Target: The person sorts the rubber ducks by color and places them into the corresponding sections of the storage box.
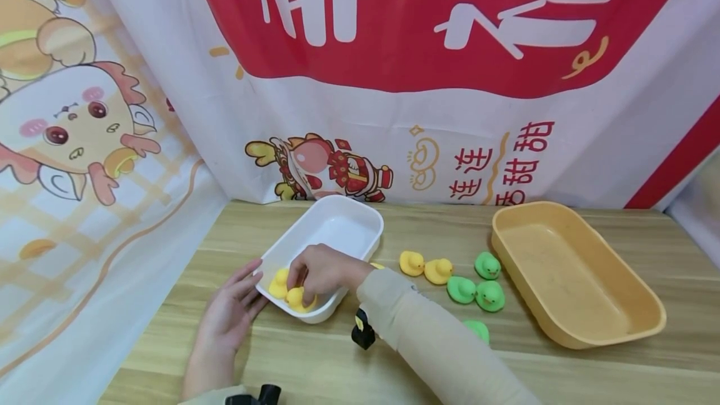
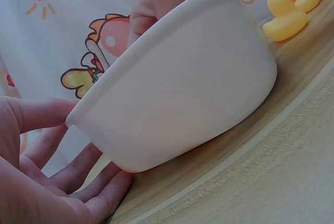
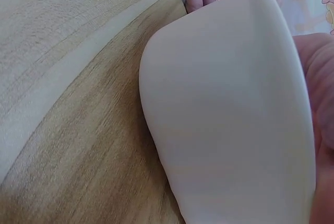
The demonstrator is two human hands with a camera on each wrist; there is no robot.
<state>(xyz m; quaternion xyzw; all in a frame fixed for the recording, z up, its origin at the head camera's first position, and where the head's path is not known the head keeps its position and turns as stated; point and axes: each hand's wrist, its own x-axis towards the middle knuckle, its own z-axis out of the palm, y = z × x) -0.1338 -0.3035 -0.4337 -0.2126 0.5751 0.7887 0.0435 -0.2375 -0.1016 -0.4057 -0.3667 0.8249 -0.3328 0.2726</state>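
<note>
A white plastic basin [image 1: 349,230] sits on the wooden table, with yellow rubber ducks [image 1: 279,284] at its near end. My right hand [image 1: 326,270] reaches over the basin's right side. Its curled fingers and thumb pinch a yellow rubber duck [image 1: 300,300] low in the basin; the fingers partly cover it. At the basin's left end, my left hand [image 1: 230,308] rests with extended fingers against the outside. In the left wrist view, one fingertip of the left hand [image 2: 57,172] touches the basin's rim [image 2: 151,38], and the other fingers lie lower along its wall.
Yellow ducks [image 1: 437,271] stand right of the basin, one mostly hidden behind the right forearm. Several green ducks [image 1: 490,296] are farther right, one partly behind the sleeve. A tan basin [image 1: 579,274] stands at the right. A printed curtain [image 1: 427,111] hangs behind the table.
</note>
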